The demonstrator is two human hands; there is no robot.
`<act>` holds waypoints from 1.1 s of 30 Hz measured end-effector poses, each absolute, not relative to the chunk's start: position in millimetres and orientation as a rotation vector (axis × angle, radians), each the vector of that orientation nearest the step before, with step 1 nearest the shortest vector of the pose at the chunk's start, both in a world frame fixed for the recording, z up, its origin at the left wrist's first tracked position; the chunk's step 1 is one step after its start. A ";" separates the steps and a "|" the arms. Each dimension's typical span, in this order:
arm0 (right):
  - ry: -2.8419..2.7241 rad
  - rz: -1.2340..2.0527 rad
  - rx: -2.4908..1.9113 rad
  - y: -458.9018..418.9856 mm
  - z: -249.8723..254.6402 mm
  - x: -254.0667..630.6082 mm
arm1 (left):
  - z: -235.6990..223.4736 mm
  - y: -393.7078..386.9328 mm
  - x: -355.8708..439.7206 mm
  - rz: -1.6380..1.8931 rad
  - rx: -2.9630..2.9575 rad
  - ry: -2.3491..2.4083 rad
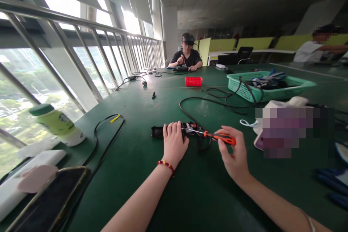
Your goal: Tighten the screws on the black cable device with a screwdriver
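Note:
On the green table (122, 177) lies a black, tube-shaped corded device (157, 131), its right part opened up with metal and wiring showing. My left hand (174, 137) lies over its middle, fingers wrapped on it, hiding that stretch. A screwdriver (221, 137) with an orange and black handle is in my right hand (234, 152), held between thumb and fingers. Its shaft points left and its tip reaches the exposed parts; whether the tip sits in a screw is too small to tell.
A black cable runs from the device toward a green basket (296, 87) of mixed items. A red tray (193, 81) stands ahead. A bottle (58, 125), a phone (51, 199) and a looped cable (104, 145) lie left. Across the table sits a person (187, 56).

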State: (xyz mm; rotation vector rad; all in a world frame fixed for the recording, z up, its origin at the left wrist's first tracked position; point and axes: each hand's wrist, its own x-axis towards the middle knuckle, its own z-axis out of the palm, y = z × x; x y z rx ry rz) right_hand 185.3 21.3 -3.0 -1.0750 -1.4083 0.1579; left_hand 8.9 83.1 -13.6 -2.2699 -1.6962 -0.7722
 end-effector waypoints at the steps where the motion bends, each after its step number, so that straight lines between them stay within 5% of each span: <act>1: -1.436 0.137 -1.093 20.1 -3.3 186.0 | -13.7 83.1 8.9 -0.771 -2.270 -1.692; 33: -1.492 0.477 -1.151 12.5 -3.1 183.4 | -10.8 82.6 11.8 -0.685 -2.296 -1.744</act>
